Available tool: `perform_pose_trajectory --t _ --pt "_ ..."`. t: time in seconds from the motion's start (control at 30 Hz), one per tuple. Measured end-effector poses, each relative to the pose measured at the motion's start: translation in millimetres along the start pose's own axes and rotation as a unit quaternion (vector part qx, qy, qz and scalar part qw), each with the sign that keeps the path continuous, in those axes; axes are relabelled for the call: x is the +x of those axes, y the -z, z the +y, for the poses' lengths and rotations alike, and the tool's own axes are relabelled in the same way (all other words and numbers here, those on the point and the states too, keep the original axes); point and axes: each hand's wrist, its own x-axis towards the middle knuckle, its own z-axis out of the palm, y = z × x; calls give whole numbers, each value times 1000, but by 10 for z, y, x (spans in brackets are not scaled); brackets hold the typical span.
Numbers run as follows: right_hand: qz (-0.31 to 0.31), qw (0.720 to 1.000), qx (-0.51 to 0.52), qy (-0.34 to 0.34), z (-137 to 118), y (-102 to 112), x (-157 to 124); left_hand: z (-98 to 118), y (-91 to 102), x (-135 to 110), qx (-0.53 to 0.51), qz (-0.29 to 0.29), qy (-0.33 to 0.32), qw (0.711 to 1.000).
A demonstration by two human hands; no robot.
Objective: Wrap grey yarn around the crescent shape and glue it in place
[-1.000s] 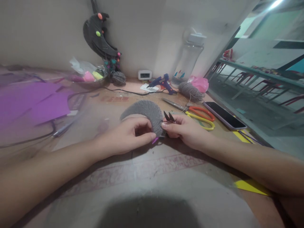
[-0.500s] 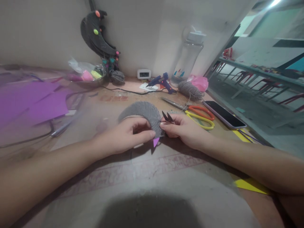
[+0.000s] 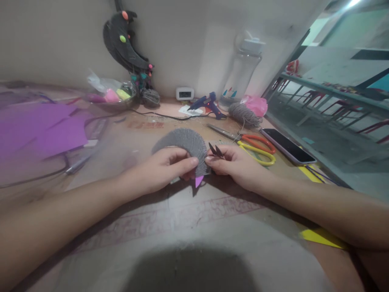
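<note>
While both forearms stretch across the table (image 3: 194, 227), the left hand (image 3: 164, 170) curls inward, thumb and fingers pinched on the lower end of a grey yarn-wrapped crescent (image 3: 186, 142) at the table's centre. Its purple tip (image 3: 199, 181) pokes out below. The right hand (image 3: 235, 164) is closed around small black snips (image 3: 215, 150), blades pointing up, thumb tip touching the crescent. Just beyond lie scissors (image 3: 258, 148), a phone (image 3: 287, 147), a yarn ball (image 3: 243, 114) and a glue gun (image 3: 208, 104). Purple sheets (image 3: 45, 134) cover the left side; a bottle (image 3: 243, 69) stands against the wall (image 3: 60, 40).
</note>
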Motion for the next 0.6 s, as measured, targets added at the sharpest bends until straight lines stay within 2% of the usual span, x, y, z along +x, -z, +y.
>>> perform_pose_trajectory --t 0.1,0.17,0.23,0.27,0.33,0.37,0.43,0.5,0.6 --pt "-2 999 -34 0 21 12 -3 5 -5 2 -11 6 17 1000" --pt "7 995 -99 12 30 47 -16 -5 -5 4 -11 12 25 1000" --pt "25 975 -207 82 24 102 -42 -20 -4 5 -8 24 25 999" --pt "31 953 -269 138 15 132 -58 -27 -4 4 -6 29 22 999" --pt "33 884 -391 254 -8 187 -92 -36 -2 1 -2 33 21 999" --pt "28 845 -448 291 -19 208 -107 -38 -2 -1 -3 33 22 999" --pt "17 781 -538 315 -31 233 -125 -35 0 -5 -10 31 23 999" --pt "16 744 -587 317 -25 241 -125 -30 0 -6 -19 31 20 999" --pt "31 722 -607 330 5 244 -104 -27 -2 -8 -20 30 21 999"
